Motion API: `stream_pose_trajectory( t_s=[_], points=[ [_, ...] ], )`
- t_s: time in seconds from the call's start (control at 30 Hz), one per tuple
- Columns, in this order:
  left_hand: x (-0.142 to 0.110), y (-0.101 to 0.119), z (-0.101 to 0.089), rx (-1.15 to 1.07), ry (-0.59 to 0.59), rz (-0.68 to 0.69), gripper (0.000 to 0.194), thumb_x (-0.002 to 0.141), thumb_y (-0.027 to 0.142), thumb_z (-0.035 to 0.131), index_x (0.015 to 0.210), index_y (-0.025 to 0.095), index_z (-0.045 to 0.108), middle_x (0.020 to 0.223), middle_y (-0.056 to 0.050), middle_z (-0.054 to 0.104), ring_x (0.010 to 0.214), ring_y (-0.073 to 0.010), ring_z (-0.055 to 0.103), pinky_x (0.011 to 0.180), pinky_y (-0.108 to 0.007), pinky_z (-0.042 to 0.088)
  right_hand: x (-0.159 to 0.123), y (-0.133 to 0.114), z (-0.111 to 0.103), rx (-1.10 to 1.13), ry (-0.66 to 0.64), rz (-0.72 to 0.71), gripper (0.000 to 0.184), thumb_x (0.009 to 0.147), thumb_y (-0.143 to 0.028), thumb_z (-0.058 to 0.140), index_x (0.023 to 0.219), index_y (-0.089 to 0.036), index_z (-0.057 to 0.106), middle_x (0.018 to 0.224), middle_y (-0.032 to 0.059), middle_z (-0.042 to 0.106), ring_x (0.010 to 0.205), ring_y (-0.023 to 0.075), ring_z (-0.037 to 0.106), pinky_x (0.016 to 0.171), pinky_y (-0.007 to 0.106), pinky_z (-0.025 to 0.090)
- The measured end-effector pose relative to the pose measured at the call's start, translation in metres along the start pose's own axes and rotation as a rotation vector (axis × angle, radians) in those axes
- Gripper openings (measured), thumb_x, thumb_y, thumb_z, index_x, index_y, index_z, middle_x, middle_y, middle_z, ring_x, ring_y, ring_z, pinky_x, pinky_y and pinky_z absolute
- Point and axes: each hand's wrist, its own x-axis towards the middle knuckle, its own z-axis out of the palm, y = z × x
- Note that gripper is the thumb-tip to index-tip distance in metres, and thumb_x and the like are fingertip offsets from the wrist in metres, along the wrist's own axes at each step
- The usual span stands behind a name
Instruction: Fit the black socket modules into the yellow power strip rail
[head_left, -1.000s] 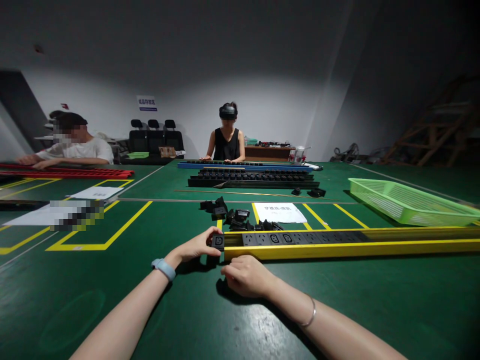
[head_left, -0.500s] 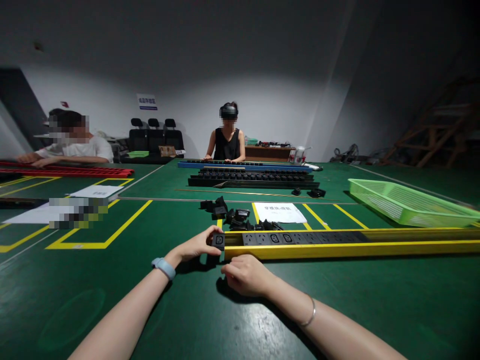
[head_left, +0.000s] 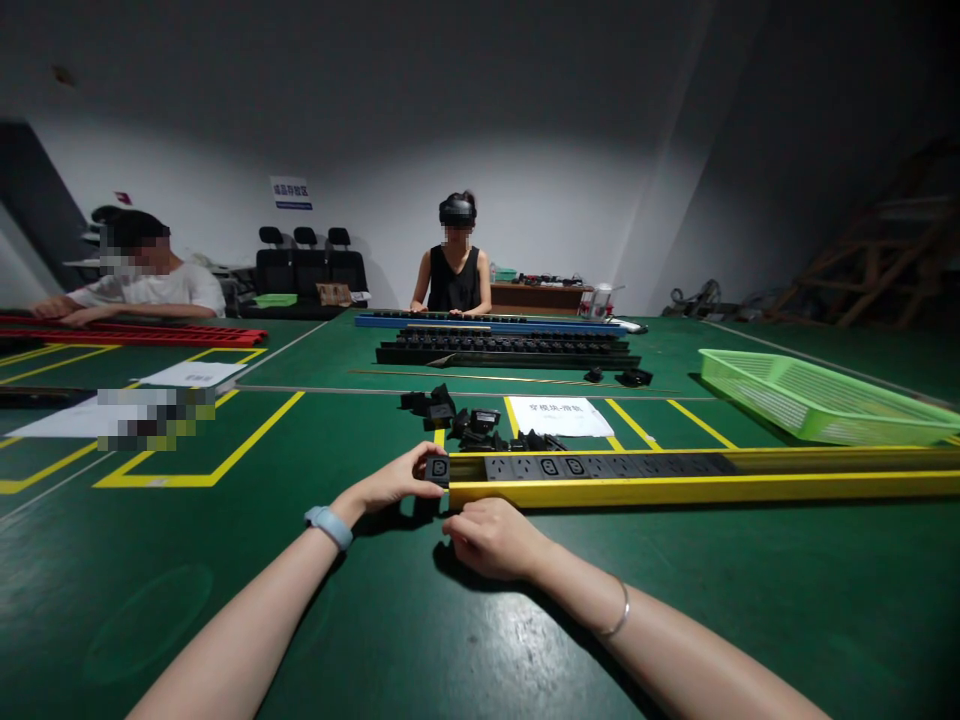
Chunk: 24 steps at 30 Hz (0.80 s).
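Between the thumb and fingers of my left hand (head_left: 397,477) is a black socket module (head_left: 437,470), held at the left end of a long yellow rail (head_left: 675,488). Inside the rail sits a row of black socket modules (head_left: 561,467), with a gap between that row and the left end. My right hand (head_left: 491,538) rests on the green table just in front of the rail's left end. Its fingers are curled in, and whether anything is in them is hidden. Loose black modules (head_left: 480,420) lie in a pile behind the rail.
A light green basket (head_left: 810,400) stands at the right, behind the rail. A paper sheet (head_left: 562,417) lies near the pile. Farther back are black rails (head_left: 510,355) and a blue rail (head_left: 375,321), where a person sits. Another person leans over red rails (head_left: 187,334) at left.
The view has tilted slightly, so the scene sits a little higher. Both hands stay almost in place, and the module is still held at the rail's left end.
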Motion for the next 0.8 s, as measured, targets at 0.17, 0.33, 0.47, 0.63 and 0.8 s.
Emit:
stream_pose_trajectory(
  t_s=[0.17, 0.33, 0.47, 0.63, 0.8],
  points=[
    [0.0031, -0.0057, 0.0020, -0.028, 0.012, 0.005, 0.060, 0.063, 0.024, 0.080, 0.111, 0.022, 0.044, 0.107, -0.003, 0.052, 0.105, -0.0206, 0.054, 0.095, -0.037, 0.041, 0.0016, -0.0002, -0.0008, -0.017, 0.010, -0.015, 0.008, 0.081, -0.014, 0.049, 0.084, -0.018, 0.055, 0.060, -0.0018, 0.056, 0.053, 0.0116, 0.050, 0.052, 0.025, 0.032],
    [0.0056, -0.0085, 0.0070, -0.154, 0.051, 0.043, 0.065, 0.058, 0.017, 0.083, 0.107, 0.024, 0.041, 0.112, -0.003, 0.049, 0.116, -0.0209, 0.051, 0.103, -0.040, 0.037, 0.0011, -0.0002, -0.0011, -0.024, -0.002, -0.007, 0.010, 0.081, -0.014, 0.049, 0.086, -0.018, 0.056, 0.061, -0.0012, 0.058, 0.054, 0.0121, 0.051, 0.052, 0.025, 0.031],
    [0.0042, -0.0059, 0.0083, -0.221, 0.060, -0.002, 0.066, 0.055, 0.016, 0.084, 0.105, 0.024, 0.042, 0.111, -0.003, 0.051, 0.110, -0.0212, 0.055, 0.101, -0.042, 0.038, 0.0006, -0.0002, -0.0024, -0.013, -0.009, 0.001, 0.011, 0.081, -0.014, 0.049, 0.088, -0.018, 0.057, 0.062, -0.0009, 0.059, 0.055, 0.0123, 0.053, 0.053, 0.025, 0.032],
    [0.0003, -0.0060, 0.0041, -0.240, 0.117, -0.024, 0.050, 0.063, 0.023, 0.080, 0.104, 0.021, 0.051, 0.105, -0.002, 0.055, 0.105, -0.0172, 0.055, 0.096, -0.032, 0.040, 0.0008, -0.0005, -0.0037, 0.002, -0.019, 0.015, 0.013, 0.081, -0.013, 0.049, 0.088, -0.019, 0.058, 0.063, -0.0008, 0.060, 0.056, 0.0118, 0.053, 0.054, 0.024, 0.034],
    [-0.0010, -0.0078, 0.0008, -0.316, 0.109, -0.041, 0.044, 0.067, 0.025, 0.078, 0.105, 0.020, 0.056, 0.103, -0.002, 0.056, 0.098, -0.0132, 0.056, 0.085, -0.024, 0.042, 0.0000, 0.0002, -0.0024, -0.009, -0.020, 0.026, 0.010, 0.081, -0.013, 0.051, 0.086, -0.018, 0.058, 0.063, -0.0009, 0.060, 0.056, 0.0115, 0.053, 0.054, 0.024, 0.034]
  ],
)
